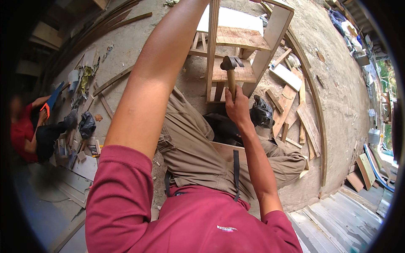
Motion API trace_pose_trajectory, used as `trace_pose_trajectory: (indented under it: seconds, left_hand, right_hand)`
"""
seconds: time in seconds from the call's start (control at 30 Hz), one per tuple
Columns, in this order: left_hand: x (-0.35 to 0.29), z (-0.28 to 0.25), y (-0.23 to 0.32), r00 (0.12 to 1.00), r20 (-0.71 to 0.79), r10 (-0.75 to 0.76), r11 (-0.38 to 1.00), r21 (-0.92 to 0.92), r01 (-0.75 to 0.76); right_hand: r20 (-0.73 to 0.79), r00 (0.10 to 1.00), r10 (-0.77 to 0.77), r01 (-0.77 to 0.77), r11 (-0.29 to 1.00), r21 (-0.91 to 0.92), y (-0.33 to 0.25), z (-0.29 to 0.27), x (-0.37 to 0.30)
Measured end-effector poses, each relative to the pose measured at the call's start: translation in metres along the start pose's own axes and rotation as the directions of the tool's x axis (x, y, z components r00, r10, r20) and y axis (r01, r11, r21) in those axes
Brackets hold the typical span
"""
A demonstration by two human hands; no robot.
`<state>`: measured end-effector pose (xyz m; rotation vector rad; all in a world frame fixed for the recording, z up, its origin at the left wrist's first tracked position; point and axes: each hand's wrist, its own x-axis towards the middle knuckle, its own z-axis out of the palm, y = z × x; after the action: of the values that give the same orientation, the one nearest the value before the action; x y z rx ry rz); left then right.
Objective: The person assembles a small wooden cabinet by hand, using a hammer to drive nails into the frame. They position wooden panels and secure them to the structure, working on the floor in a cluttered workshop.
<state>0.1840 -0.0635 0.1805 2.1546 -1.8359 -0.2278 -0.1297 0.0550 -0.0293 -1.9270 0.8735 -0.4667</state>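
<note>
A claw hammer (231,79) with a dark metal head and a wooden handle is upright in my right hand (238,106), its fingers wrapped round the handle. The head stands in front of a small wooden shelf frame (260,67); I cannot tell whether they touch. This frame has two uprights with boards across them, some bare wood and some white-faced. My left arm (154,71) reaches up along the frame's left side and leaves the picture at the top edge, so that hand is out of sight. A sliver of skin at the top edge is too small to identify.
Loose boards and offcuts (291,101) lie right of the frame, near a black plastic bag (261,111) and a long curved-looking strip (321,126). At far left a person in red (25,130) holds a handsaw (52,98). More scraps lie on the left.
</note>
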Motion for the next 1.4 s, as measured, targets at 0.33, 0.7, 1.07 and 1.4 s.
trace_pose_trajectory:
  seconds: [0.33,0.7,1.07,1.4]
  left_hand:
    - [0.012,0.007,0.000,1.000,0.004,0.027,0.995,-0.096,-0.027]
    - [0.023,0.016,-0.011,0.997,0.009,0.079,0.995,-0.067,-0.078]
    - [0.020,0.017,-0.014,0.998,-0.005,0.069,0.996,-0.061,-0.069]
    - [0.021,0.020,-0.010,0.998,-0.019,0.062,0.997,-0.054,-0.063]
  right_hand:
    - [0.032,0.999,0.020,-0.012,0.971,-0.237,0.005,0.009,0.011]
    - [0.157,0.983,0.090,-0.011,0.896,-0.445,0.022,0.004,0.014]
    - [0.100,0.995,-0.024,0.057,0.940,-0.336,0.008,-0.007,0.021]
    - [0.069,0.998,0.012,0.010,0.950,-0.312,-0.007,-0.008,0.017]
